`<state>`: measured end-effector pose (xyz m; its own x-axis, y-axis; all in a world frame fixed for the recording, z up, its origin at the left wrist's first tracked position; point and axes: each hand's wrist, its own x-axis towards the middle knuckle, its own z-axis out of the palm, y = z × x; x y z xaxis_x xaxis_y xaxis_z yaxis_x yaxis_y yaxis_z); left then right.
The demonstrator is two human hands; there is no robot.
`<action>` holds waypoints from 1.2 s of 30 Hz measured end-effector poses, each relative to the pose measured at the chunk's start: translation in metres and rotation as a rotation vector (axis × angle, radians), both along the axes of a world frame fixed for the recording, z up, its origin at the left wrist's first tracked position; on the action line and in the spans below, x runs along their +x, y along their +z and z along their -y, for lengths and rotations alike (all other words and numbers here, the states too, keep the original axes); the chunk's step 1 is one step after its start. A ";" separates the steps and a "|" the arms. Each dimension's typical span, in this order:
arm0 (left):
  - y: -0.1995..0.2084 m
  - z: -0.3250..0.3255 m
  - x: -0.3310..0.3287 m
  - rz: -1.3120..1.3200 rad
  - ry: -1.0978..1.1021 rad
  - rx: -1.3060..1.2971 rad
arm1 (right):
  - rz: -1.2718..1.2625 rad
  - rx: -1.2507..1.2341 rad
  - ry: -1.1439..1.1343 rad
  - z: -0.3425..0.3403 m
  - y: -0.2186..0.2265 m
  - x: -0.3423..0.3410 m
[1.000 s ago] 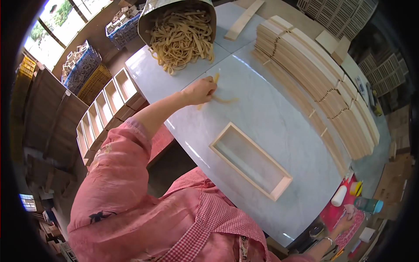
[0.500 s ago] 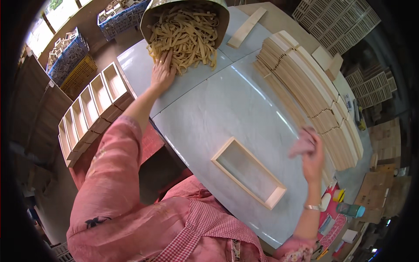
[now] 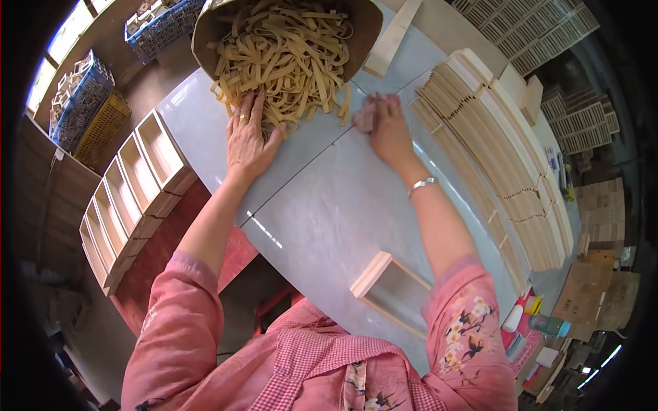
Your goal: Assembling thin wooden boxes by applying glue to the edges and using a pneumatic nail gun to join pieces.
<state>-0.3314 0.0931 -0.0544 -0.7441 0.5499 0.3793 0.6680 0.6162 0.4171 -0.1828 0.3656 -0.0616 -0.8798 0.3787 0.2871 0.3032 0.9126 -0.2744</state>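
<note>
My left hand [image 3: 250, 140] lies flat, fingers outstretched, on the near left edge of a heap of flat tan bands [image 3: 291, 61], which look like wide rubber bands. They spill from a tipped, wide-mouthed container [image 3: 365, 41] onto the grey tabletop [image 3: 329, 185]. A crumpled pinkish-grey cloth [image 3: 366, 116] is in my right hand [image 3: 392, 137], whose fingers are closed round it, on the table just right of the heap. Nearer to me, a rectangular wooden frame [image 3: 373, 275] lies on the table, partly hidden by my right forearm.
Long stacked wooden strips [image 3: 493, 157] line the table's right side. A loose board [image 3: 393, 41] lies beyond my right hand. Open wooden boxes [image 3: 127, 185] stand in a row at left, with blue crates [image 3: 82, 103] behind. A bottle [image 3: 548, 325] stands at lower right.
My right hand has swung from the right side, far up the table to the heap, with the cloth. My left hand remains at the bands, fingers more spread. The whole view has shifted.
</note>
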 end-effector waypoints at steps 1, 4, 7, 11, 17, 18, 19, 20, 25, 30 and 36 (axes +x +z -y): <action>0.001 -0.001 0.000 -0.007 -0.003 0.013 | 0.022 0.026 -0.040 -0.011 0.001 -0.008; 0.003 -0.004 0.001 -0.024 -0.013 0.052 | 0.091 0.103 -0.164 -0.027 0.003 -0.017; -0.007 0.013 -0.003 -0.003 0.010 0.069 | 0.034 -0.046 -0.078 0.046 0.030 0.020; -0.010 0.011 0.003 0.007 0.003 0.110 | -0.066 -0.017 0.320 0.104 0.024 0.096; -0.010 0.006 -0.005 0.004 -0.007 0.280 | 0.151 -0.646 0.039 0.081 0.076 0.050; -0.008 0.002 -0.005 0.028 -0.018 0.329 | 0.033 -0.474 0.263 0.098 0.061 0.043; -0.005 -0.001 -0.005 0.051 -0.031 0.378 | -0.085 -0.292 0.479 0.117 0.046 0.037; -0.010 0.004 -0.006 0.053 -0.020 0.370 | -0.084 -0.282 0.570 0.155 0.038 0.034; -0.016 0.011 -0.015 -0.003 -0.011 0.355 | -0.032 -0.168 0.639 0.213 0.027 0.050; -0.007 0.013 -0.006 -0.041 0.058 0.382 | 0.121 -0.850 0.185 0.116 0.046 0.025; -0.010 0.000 -0.005 -0.094 0.173 0.445 | -0.379 -0.593 0.620 0.184 -0.050 0.038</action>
<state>-0.3369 0.0931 -0.0639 -0.7618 0.1905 0.6191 0.6187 0.4971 0.6083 -0.1446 0.1811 -0.1120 -0.8608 0.0503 0.5065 -0.3953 0.5609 -0.7274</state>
